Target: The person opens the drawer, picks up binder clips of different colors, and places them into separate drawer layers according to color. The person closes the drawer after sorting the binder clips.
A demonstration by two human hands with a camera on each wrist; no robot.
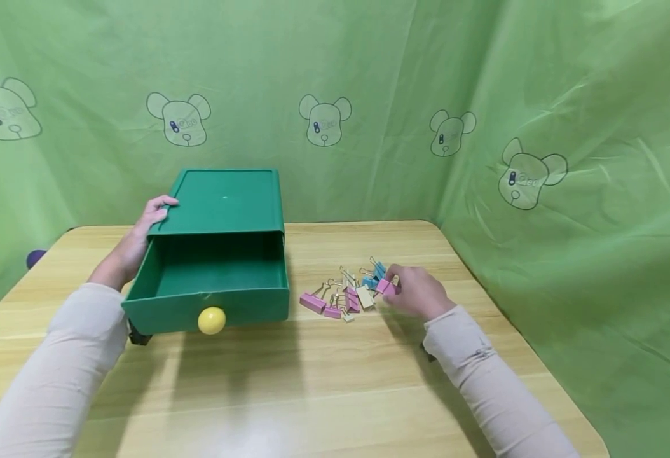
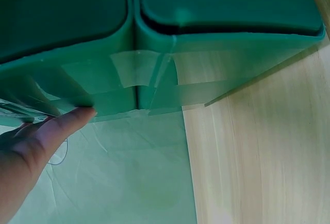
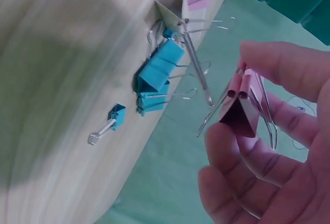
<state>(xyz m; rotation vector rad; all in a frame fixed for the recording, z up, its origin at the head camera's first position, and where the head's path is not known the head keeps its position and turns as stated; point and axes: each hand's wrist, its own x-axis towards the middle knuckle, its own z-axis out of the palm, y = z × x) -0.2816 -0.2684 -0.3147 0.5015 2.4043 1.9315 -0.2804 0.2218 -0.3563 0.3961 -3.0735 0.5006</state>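
Note:
A green drawer box stands on the table with its drawer pulled out, a yellow round knob on the front. My left hand rests against the box's left side, fingertips at the top edge; in the left wrist view an extended finger touches the green wall. Between thumb and fingers, my right hand pinches a pink binder clip. Beside it lie more binder clips: pink, cream and blue, with a small blue one apart from the others.
The wooden table extends in front of the box and clips. Green curtains printed with bear heads hang behind and to the right. A purple round object shows past the table's left edge.

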